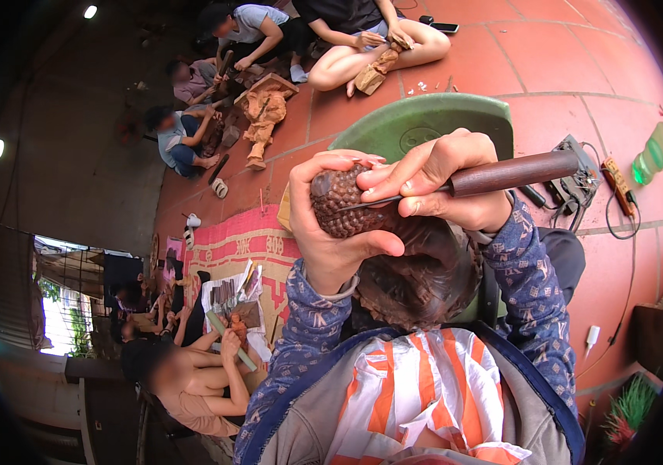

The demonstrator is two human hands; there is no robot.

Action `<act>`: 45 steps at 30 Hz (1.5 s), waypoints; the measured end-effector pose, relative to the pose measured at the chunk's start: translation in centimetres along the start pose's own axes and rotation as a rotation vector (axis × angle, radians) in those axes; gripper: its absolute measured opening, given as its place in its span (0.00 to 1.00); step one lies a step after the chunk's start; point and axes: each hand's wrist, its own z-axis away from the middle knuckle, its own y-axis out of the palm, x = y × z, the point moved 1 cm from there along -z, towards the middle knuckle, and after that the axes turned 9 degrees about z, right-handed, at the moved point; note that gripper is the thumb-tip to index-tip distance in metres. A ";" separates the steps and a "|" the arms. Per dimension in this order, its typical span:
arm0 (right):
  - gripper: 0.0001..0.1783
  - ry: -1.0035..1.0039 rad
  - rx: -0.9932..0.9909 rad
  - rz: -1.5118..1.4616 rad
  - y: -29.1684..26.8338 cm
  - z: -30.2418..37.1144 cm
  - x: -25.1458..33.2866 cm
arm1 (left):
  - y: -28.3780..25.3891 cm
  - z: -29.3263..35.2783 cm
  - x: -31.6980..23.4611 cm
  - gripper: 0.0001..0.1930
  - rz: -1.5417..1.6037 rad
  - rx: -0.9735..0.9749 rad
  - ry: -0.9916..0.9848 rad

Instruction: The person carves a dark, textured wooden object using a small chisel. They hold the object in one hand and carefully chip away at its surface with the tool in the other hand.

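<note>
A dark brown wooden carving (420, 271) stands in front of me, its rounded top (334, 200) covered in small knobs. My left hand (317, 232) is wrapped around that knobbed part, fingers on the far side and thumb on the near side. In my right hand (447, 178) is a thin carving chisel (513, 172) with a dark round wooden handle. Its narrow blade reaches left across the knobs; the fingers pinch it near the handle's front end. An orange-and-white striped cloth (416, 387) covers my lap. Behind the carving is a green plastic surface (440, 115), perhaps a chair.
Right on the tiled floor are a power strip (618, 186), cables and a green bottle (654, 151). A red patterned mat (242, 244) lies left, with several tools (227, 291) on paper. Several people work on carvings at the left and far side; an orange-brown wooden figure (264, 116) lies there.
</note>
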 end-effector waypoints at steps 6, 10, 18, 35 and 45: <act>0.10 0.093 -0.046 -0.111 0.0 0.2 0.4 | 0.2 -0.3 -0.3 0.44 0.052 -0.001 -0.023; 0.07 0.045 -0.081 0.005 1.1 0.6 1.6 | -0.2 -0.1 -0.4 0.43 0.042 0.027 -0.006; 0.09 0.020 -0.145 0.098 1.3 0.6 1.8 | -0.4 -0.2 -0.2 0.42 -0.001 0.043 -0.011; 0.10 0.076 0.025 0.086 0.1 -0.5 1.3 | -0.2 -0.2 -0.6 0.41 -0.009 0.047 0.002; 0.07 0.127 -0.175 0.053 1.5 0.7 2.4 | -0.3 0.0 0.1 0.39 0.077 0.029 -0.025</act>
